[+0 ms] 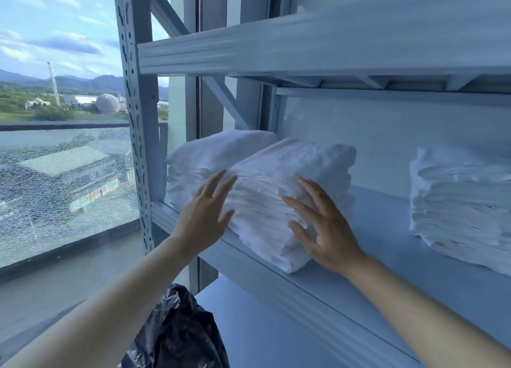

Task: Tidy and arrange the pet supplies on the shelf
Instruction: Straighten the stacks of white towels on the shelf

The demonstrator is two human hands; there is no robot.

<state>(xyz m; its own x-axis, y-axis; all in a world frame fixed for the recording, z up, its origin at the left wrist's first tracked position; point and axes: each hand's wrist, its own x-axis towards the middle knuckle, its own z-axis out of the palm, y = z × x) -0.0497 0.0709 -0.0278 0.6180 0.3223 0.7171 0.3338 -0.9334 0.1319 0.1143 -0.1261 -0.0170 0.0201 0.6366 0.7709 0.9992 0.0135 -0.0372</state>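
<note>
Three stacks of white folded pads sat on a pale metal shelf. The middle stack lay angled, its near corner at the shelf's front edge, touching the left stack, which sat behind it by the upright post. The right stack stood well apart, its layered edges facing forward.

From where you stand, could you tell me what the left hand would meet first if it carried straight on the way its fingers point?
Probably the front white stack: the left hand has its fingers spread toward that stack's left face, seemingly at or near contact, though depth is unclear.
</note>
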